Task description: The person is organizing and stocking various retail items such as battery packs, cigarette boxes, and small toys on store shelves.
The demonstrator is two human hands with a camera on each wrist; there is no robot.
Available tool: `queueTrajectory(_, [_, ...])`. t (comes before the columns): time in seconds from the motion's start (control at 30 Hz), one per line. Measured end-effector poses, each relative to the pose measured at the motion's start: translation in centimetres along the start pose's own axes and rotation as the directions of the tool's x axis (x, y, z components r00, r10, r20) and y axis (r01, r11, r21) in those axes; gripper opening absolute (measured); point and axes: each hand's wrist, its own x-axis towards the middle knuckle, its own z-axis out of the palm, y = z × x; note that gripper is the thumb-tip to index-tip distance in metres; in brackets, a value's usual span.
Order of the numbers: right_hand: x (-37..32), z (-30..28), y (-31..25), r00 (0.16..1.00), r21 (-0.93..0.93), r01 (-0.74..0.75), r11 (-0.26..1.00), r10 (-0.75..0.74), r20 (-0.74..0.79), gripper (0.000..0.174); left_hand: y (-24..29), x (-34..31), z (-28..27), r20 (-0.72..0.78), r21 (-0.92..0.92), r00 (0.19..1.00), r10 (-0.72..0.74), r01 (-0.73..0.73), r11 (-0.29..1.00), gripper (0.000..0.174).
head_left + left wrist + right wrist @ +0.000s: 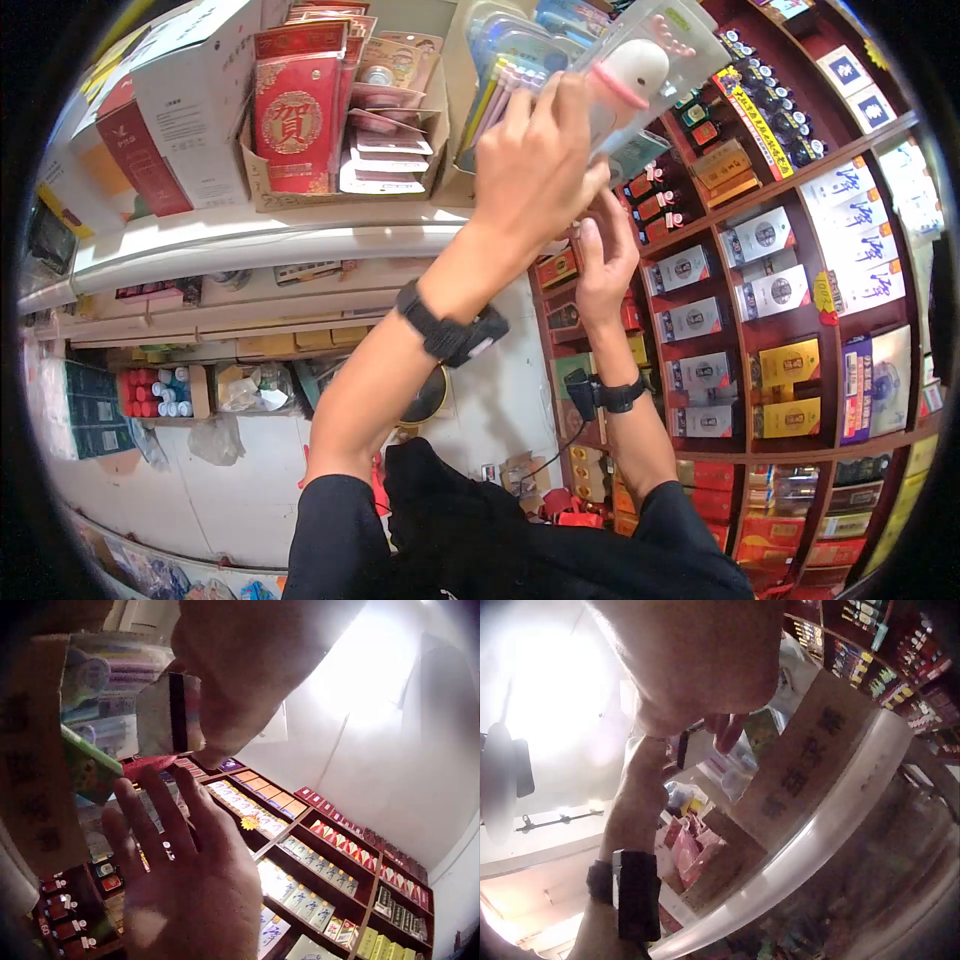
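Observation:
My left hand (535, 160) reaches up over a cardboard box of stationery packs, its curled fingers on a clear package (640, 85) with a white cartoon figure and pink trim. In the left wrist view its dark underside (240, 675) fills the top, beside a white piece with a black stripe (169, 712). Just below it is my right hand (608, 265), thumb raised. The left wrist view shows this right hand (191, 877) with fingers spread below a green pack (90, 765); whether they touch it cannot be told. Bundled pens (515, 80) lie beside the left fingers.
A box of red envelopes (300, 125) and large white cartons (190, 110) stand along the white shelf (270, 240). Dark wooden shelving (735, 335) with boxed goods and bottles rises at the right. Under the shelf are small cardboard boxes (200, 390) and a plastic bag (217, 440).

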Motion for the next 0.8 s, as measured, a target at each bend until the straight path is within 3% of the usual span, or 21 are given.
queueTrajectory(0.07, [0.9, -1.0, 0.0, 0.999, 0.015, -0.029, 0.999, 0.029, 0.030, 0.047, -0.1, 0.7, 2.1, 0.007, 0.023, 0.999, 0.032, -0.032, 0.999, 0.067])
queueTrajectory(0.17, [1.6, -1.8, 0.2, 0.999, 0.016, -0.039, 0.999, 0.038, 0.028, 0.051, -0.7, 0.7, 5.1, 0.029, 0.219, 0.999, 0.022, -0.028, 0.975, 0.060])
queueTrajectory(0.27, [2.3, -1.7, 0.7, 0.997, 0.042, -0.058, 0.997, 0.055, 0.063, 0.055, -0.6, 0.7, 5.8, 0.051, 0.249, 0.999, -0.012, -0.001, 0.969, 0.058])
queueTrajectory(0.33, [2.6, -2.7, 2.6, 0.987, -0.017, -0.100, 0.995, 0.101, 0.124, 0.055, -0.4, 0.8, 6.3, 0.044, 0.250, 0.999, -0.015, 0.004, 0.968, 0.057])
queueTrajectory(0.4, [3.2, -2.2, 3.8, 0.996, -0.223, 0.055, 0.973, -0.038, 0.081, 0.051, -0.4, 1.2, 6.8, -0.035, 0.243, 0.999, -0.024, 0.031, 0.970, 0.057])
queueTrajectory(0.43, [2.9, -1.8, 4.0, 0.997, -0.124, -0.068, 0.990, 0.073, 0.035, 0.046, -0.6, 1.4, 7.4, -0.038, 0.244, 0.999, -0.022, 0.030, 0.969, 0.057])
queueTrajectory(0.47, [2.8, -1.8, 4.1, 0.997, -0.122, -0.065, 0.990, 0.070, 0.036, 0.046, -1.0, 1.4, 8.2, -0.079, 0.255, 0.997, -0.028, 0.047, 0.966, 0.056])
queueTrajectory(0.53, [2.8, -1.4, 3.9, 0.994, -0.351, 0.074, 0.934, -0.040, 0.106, 0.045, -1.2, 1.0, 9.1, -0.123, 0.269, 0.992, -0.032, 0.064, 0.961, 0.056])
queueTrajectory(0.8, [2.6, -1.9, 4.3, 0.997, -0.250, 0.042, 0.967, -0.026, 0.067, 0.045, -1.0, 0.8, 9.3, -0.025, 0.438, 0.999, -0.025, 0.033, 0.898, 0.052])
